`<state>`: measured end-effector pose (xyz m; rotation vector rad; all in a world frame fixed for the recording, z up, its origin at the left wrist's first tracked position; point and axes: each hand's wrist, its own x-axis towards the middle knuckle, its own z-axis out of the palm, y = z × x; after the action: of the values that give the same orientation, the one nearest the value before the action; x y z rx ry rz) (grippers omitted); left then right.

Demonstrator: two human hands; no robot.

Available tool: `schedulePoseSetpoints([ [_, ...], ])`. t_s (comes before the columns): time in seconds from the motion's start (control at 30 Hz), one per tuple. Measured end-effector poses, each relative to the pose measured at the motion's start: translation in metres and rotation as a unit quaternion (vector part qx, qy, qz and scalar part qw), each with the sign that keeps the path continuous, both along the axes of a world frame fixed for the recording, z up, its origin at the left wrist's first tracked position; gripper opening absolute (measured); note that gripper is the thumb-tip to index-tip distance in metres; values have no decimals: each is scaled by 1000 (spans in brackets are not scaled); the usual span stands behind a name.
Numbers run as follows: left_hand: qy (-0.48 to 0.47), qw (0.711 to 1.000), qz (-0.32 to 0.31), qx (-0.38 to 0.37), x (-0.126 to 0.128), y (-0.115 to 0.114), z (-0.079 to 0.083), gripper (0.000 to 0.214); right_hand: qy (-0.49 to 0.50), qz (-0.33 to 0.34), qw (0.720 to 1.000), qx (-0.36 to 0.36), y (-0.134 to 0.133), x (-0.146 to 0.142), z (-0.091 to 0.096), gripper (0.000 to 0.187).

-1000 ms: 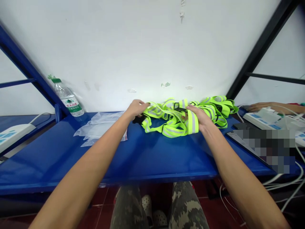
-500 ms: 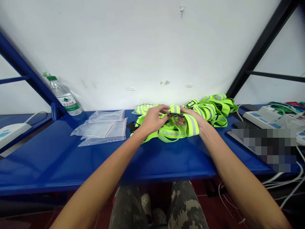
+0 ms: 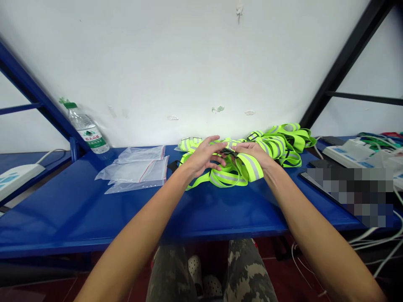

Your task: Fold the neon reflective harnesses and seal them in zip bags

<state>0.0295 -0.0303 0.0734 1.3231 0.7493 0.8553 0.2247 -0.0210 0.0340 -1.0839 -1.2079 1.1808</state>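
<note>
Fingers (image 3: 217, 144) of the left hand (image 3: 201, 161) are spread apart, their tips reaching toward a small black buckle (image 3: 228, 152); whether they grip it, I cannot tell. The right hand (image 3: 252, 152) has its fingers close together, curled over the buckle and clamped on it. The buckle sits on a neon-yellow strap (image 3: 252, 167) with a grey reflective stripe, part of a tangled heap of reflective vests (image 3: 289, 138). The heap lies toward the back of the blue tabletop (image 3: 126, 218), near the white wall (image 3: 157, 63), with loops running under both hands and a second black clip (image 3: 172, 166) at its left edge.

Just left of the heap lie several clear zip bags (image 3: 135, 172) with red-lined seals. Farther left, a water bottle (image 3: 88, 132) with a green cap leans at the back edge. A white power strip (image 3: 349, 153) sits at the far right, and a dark slab (image 3: 346, 193) beside it is hidden by pixelation. Below the tabletop show camouflage trousers (image 3: 171, 272) and white cables (image 3: 374, 239).
</note>
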Motion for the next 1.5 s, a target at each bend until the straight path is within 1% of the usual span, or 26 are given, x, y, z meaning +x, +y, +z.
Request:
schedulePoseSetpoints([
  [0.03,16,1000,10,-3,0,0,0,60,-15,-6,1000,15,-1,0,1,37],
  [0.1,27,998,47,-11,0,4,-1,50,-30,-72,993,87,-2,1,4,33],
  [0.17,-9,996,83,-27,0,9,-1,32,-37,-172,964,199,-4,0,8,28],
  [0.2,-33,993,104,-39,0,12,-1,22,-49,-195,949,241,-6,-1,9,27],
  [0.23,-55,989,122,-55,0,14,-1,15,-77,-192,940,271,-8,-4,10,28],
  [0.3,-83,983,134,-93,2,16,1,14,-181,-131,922,317,-11,-13,10,33],
  [0.37,-87,981,118,-124,3,16,3,15,-295,-61,882,363,-13,-23,7,44],
  [0.43,-68,986,91,-121,3,14,5,14,-343,-37,861,374,-11,-29,2,40],
  [0.5,-15,993,94,-73,-3,16,4,12,-336,-41,873,352,-9,-29,-2,29],
  [0.57,88,985,146,30,-17,23,3,22,-305,-53,897,316,-8,-24,-2,21],
  [0.6,163,962,196,100,-27,29,1,26,-286,-63,908,299,-8,-22,0,20],
  [0.63,260,919,237,181,-39,35,0,31,-266,-76,918,283,-8,-20,1,20],
  [0.67,352,868,251,244,-52,42,0,40,-248,-91,926,270,-9,-19,3,20],
  [0.7,434,830,226,268,-64,48,0,50,-232,-103,932,259,-9,-18,4,20],
  [0.73,502,809,178,248,-75,52,0,54,-219,-111,937,250,-10,-18,5,20],
  [0.77,544,802,120,217,-85,55,1,55,-209,-112,941,242,-9,-19,5,18],
  [0.83,563,810,28,162,-99,55,6,59,-195,-100,949,225,-7,-20,2,14],
  [0.87,555,818,6,154,-104,53,10,63,-186,-90,955,213,-6,-20,0,15],
  [0.97,553,815,-1,172,-114,43,22,80,-131,-75,973,172,0,-19,-9,23],
  [1.07,606,776,-38,169,-123,39,27,90,-66,-74,987,123,3,-17,-13,32],
  [1.13,626,756,-53,181,-129,40,25,83,-40,-73,992,91,4,-16,-12,36],
  [1.2,610,766,-37,201,-133,41,23,68,-21,-73,995,65,3,-16,-11,38],
  [1.27,544,813,-9,208,-134,41,23,54,1,-72,996,48,3,-16,-10,39],
  [1.37,333,917,80,205,-128,40,24,52,29,-81,996,31,4,-17,-11,39],
  [1.4,244,941,112,205,-123,40,23,55,31,-92,995,28,4,-18,-12,39],
  [1.5,40,966,167,193,-101,45,12,63,0,-124,992,26,4,-24,-17,36],
])
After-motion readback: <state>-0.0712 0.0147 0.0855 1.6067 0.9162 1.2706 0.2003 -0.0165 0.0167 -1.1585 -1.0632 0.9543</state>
